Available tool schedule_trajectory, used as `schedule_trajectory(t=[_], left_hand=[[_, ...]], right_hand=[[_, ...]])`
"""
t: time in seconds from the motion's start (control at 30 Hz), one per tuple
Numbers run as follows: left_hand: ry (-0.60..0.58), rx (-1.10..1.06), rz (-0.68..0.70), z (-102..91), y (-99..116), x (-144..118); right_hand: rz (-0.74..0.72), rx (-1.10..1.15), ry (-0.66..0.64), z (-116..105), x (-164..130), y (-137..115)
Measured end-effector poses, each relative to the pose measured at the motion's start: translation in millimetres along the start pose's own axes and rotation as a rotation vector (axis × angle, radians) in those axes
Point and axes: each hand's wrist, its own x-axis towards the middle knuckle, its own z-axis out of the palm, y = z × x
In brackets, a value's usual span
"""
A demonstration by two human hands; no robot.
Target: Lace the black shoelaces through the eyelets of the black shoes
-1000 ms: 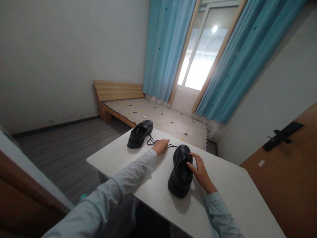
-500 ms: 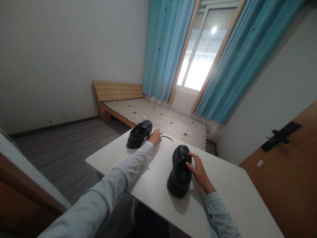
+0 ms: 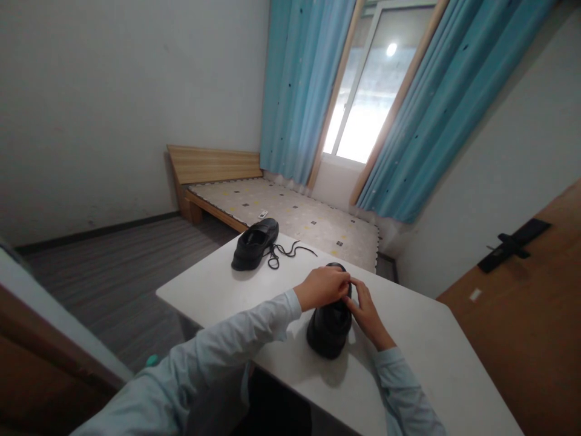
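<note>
Both hands, left hand and right hand, curl loosely over the near black leather shoe; real grip unclear, so tugging could tip it.

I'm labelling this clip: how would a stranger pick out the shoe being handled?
On the white table, look at the nearer black shoe, under the left hand and right hand. The other shoe sits farther off, untouched, its laces loose.

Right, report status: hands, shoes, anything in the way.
Left hand and right hand both on the near black shoe, at its top. Far black shoe alone by the table edge, shoelace loose beside it. Nothing between them.
</note>
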Motion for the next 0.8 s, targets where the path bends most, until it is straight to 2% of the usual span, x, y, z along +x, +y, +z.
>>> schedule_trajectory(t=[0.2, 0.33, 0.47, 0.6, 0.8], left_hand=[[0.031, 0.053, 0.112, -13.6, 19.2, -7.5], [-0.028, 0.056, 0.16, -15.6, 23.0, -10.5], [-0.086, 0.108, 0.184, -8.6, 18.1, -13.9], [-0.168, 0.061, 0.318, -6.6, 10.8, -12.5], [-0.372, -0.024, 0.449, -13.2, 11.4, -5.6]], right_hand=[[-0.027, 0.031, 0.016, 1.6, -0.5, 6.3], [-0.042, 0.047, 0.014, 0.9, -1.0, 6.9], [-0.001, 0.065, -0.014, -0.9, -0.9, 3.1], [0.03, 0.075, -0.031, -2.2, -1.0, -1.7], [0.035, 0.062, -0.028, -2.2, -1.9, -4.5]])
